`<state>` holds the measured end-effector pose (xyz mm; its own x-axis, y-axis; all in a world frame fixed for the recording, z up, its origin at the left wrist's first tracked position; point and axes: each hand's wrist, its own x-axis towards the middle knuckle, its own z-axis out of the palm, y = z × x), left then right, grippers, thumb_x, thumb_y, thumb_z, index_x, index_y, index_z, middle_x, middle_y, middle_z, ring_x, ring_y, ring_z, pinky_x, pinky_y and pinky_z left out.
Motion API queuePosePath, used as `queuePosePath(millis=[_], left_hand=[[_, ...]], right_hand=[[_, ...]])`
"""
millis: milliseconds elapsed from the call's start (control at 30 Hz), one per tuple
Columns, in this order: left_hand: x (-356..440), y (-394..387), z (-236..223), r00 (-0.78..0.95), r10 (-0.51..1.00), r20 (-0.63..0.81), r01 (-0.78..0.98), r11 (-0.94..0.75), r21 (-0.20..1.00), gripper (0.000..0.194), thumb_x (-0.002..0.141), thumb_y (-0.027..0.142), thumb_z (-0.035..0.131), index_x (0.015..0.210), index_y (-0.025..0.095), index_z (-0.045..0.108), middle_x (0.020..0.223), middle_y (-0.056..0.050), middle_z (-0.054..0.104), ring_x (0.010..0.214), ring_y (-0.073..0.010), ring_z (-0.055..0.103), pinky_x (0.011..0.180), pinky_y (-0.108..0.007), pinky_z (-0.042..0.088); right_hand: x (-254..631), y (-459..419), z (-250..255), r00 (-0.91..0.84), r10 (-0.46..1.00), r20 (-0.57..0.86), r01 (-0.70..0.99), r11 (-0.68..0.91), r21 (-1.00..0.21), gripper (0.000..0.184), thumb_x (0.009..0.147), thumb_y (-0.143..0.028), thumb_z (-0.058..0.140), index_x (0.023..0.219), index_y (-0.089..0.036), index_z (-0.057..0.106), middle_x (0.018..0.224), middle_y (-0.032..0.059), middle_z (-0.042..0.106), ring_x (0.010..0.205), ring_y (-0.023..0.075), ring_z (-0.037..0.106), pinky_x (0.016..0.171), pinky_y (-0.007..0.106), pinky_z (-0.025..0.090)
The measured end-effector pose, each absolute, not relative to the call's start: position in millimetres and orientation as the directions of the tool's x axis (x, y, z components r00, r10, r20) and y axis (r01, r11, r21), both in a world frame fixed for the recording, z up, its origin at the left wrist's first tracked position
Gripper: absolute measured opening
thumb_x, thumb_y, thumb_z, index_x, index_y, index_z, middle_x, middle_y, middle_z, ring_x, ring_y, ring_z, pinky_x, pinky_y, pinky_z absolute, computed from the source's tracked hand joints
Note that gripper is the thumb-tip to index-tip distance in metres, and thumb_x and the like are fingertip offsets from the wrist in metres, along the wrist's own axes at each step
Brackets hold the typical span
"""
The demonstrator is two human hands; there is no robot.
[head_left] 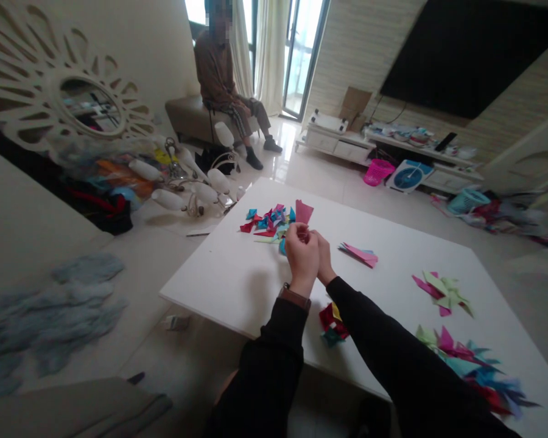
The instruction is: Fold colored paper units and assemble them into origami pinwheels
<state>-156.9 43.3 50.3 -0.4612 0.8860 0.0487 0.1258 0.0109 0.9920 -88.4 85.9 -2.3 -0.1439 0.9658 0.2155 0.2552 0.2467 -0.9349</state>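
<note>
Above the far part of the white table [228,286], a pink folded paper [304,211] fans upward from between my fingers. My left hand [300,250], with a brown-strapped watch on the wrist, is closed on it. Pressed against its right side is my right hand [323,258], also closed, its fingertips mostly hidden. Just left of my hands lies a pile of small folded paper pieces [269,220] in red, blue, purple and green. To the right lies a stack of folded paper strips [360,255], pink and blue.
Green and pink origami [442,292] lies at the right, with a larger multicoloured origami heap [488,365] nearer me. Red and teal folded paper [333,325] sits by the front edge. A person [219,79] sits on a bench; a chandelier [192,182] stands on the floor.
</note>
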Motion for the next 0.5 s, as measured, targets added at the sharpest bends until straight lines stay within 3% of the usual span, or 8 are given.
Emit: queuePosePath(millis=[67,167,267,367,500], left_hand=[[-155,47,42,-0.484,0.873,0.057,0.122,0.003,0.993,0.031,0.082,0.006,0.061,0.111,0.016,0.066,0.115,-0.010,0.071,0.108,-0.0188,0.066,0.098,-0.031,0.051],[-146,48,33,-0.310,0.950,0.044,0.118,-0.008,0.993,0.036,0.077,0.004,0.067,0.112,0.014,0.070,0.119,-0.013,0.073,0.110,-0.0212,0.068,0.098,-0.034,0.053],[-135,46,31,-0.112,0.994,0.015,0.092,-0.005,0.996,0.033,0.079,0.003,0.067,0.109,0.011,0.075,0.110,-0.014,0.077,0.097,-0.0212,0.073,0.086,-0.032,0.058],[-127,45,29,-0.036,0.999,0.002,0.046,0.000,0.999,0.029,0.081,0.004,0.067,0.107,0.010,0.078,0.097,-0.014,0.080,0.083,-0.0193,0.075,0.077,-0.031,0.059],[-118,48,25,0.059,0.998,0.016,-0.126,-0.009,0.992,0.022,0.080,0.005,0.069,0.097,0.011,0.080,0.093,-0.011,0.081,0.085,-0.0184,0.076,0.086,-0.033,0.060]], right_hand=[[-63,85,-2,-0.022,0.974,0.227,0.192,0.227,-0.955,0.022,0.073,-0.035,0.075,0.083,-0.023,0.059,0.074,0.0002,0.071,0.073,0.0182,0.066,0.069,0.030,0.051],[-30,76,-1,0.085,0.981,0.173,0.090,0.165,-0.982,0.030,0.067,-0.028,0.079,0.091,-0.021,0.063,0.072,-0.0007,0.073,0.069,0.0165,0.067,0.068,0.028,0.052],[-8,65,4,0.109,0.986,0.124,0.033,0.121,-0.992,0.033,0.067,-0.028,0.083,0.094,-0.019,0.066,0.075,0.0019,0.075,0.070,0.0166,0.069,0.069,0.029,0.052],[7,56,12,0.083,0.990,0.116,-0.021,0.118,-0.993,0.036,0.067,-0.032,0.087,0.095,-0.019,0.068,0.076,0.0031,0.076,0.071,0.0162,0.068,0.070,0.029,0.052],[22,50,21,0.097,0.989,0.110,-0.053,0.115,-0.992,0.035,0.068,-0.038,0.090,0.089,-0.019,0.070,0.073,0.0019,0.073,0.069,0.0145,0.065,0.069,0.028,0.050]])
